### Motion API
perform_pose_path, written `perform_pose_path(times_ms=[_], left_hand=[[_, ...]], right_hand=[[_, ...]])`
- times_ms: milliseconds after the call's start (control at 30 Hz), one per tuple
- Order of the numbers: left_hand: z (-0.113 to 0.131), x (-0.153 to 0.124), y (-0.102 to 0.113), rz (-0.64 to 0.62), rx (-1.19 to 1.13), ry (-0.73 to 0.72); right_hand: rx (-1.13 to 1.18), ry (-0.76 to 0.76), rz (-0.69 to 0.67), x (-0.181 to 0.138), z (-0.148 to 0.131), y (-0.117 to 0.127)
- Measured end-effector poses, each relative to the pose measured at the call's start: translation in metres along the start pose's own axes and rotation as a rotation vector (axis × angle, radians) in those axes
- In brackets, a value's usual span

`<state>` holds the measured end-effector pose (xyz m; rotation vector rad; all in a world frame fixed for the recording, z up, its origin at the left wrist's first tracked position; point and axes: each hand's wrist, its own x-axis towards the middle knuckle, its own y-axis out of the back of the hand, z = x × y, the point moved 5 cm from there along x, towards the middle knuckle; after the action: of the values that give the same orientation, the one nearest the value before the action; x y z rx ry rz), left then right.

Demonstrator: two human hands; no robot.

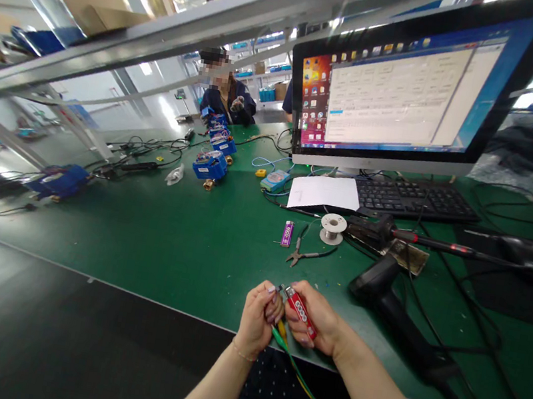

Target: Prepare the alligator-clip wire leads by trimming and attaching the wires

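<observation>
At table's (163, 244) near edge, right hand (323, 320) grips lighter (300, 311), left hand (255, 316) pinches wires (291, 360); flame this close risks scorched fingertips (273, 307)

Wires (293, 366): upper ends hidden inside the left hand (258, 316) fingers (266, 294); lower run lost against dark clothing.
Red lighter (300, 311): rear part covered by the right hand (320, 321).
Monitor (405, 93): top right corner cut off by the edge; screen text too small to read.
Paper sheet (324, 192): markings illegible.
Forearms: cut off at the bottom edge.
</observation>
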<state>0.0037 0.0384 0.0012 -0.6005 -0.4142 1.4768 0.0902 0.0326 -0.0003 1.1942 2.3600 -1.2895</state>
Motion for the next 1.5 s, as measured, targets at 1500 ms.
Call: perform_pose_path(times_ms=[1500], left_hand=[[-0.001, 0.001, 0.000, 0.116, -0.126, -0.029]], right_hand=[[-0.596, 0.841, 0.927, -0.053, -0.035, 0.042]])
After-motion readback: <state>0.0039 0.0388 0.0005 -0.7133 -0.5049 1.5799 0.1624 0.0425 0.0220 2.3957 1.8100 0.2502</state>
